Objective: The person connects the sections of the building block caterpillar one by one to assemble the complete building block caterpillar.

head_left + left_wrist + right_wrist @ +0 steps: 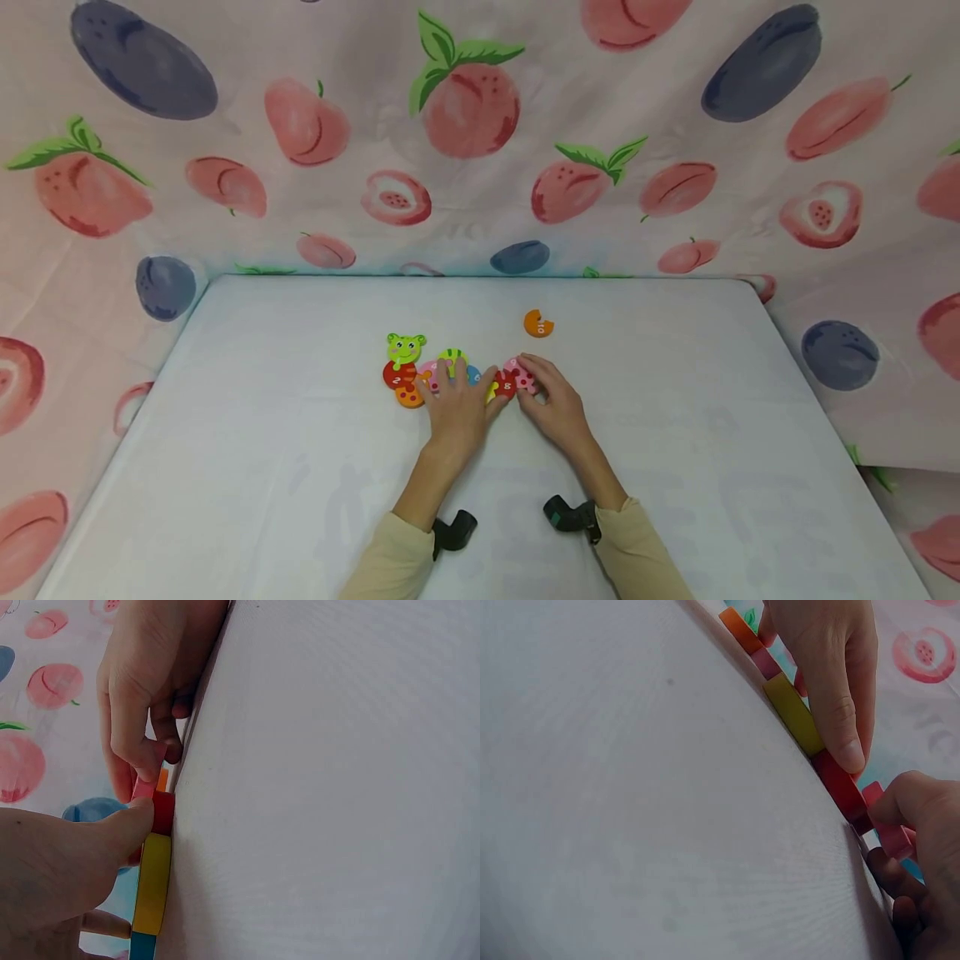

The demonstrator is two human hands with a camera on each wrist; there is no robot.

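Note:
A row of flat caterpillar puzzle pieces lies on the white table, led by a green smiling head piece (406,347). Behind it come a red piece marked 2 (397,376) and an orange spotted piece (409,396). My left hand (456,417) spreads over the middle of the row, its thumb pressing the red piece marked 8 (505,384). A yellow piece (152,885) sits beside that red one. At the row's right end my right hand (558,412) pinches a pink spotted piece (892,836), tilted and slightly raised against the red piece. Middle pieces are partly hidden under the left fingers.
A loose orange piece marked 10 (538,323), with a notch in it, lies behind the right hand. The white tabletop (225,467) ends at a fruit-printed cloth (480,225) at the back. Black wrist cameras sit on both sleeves.

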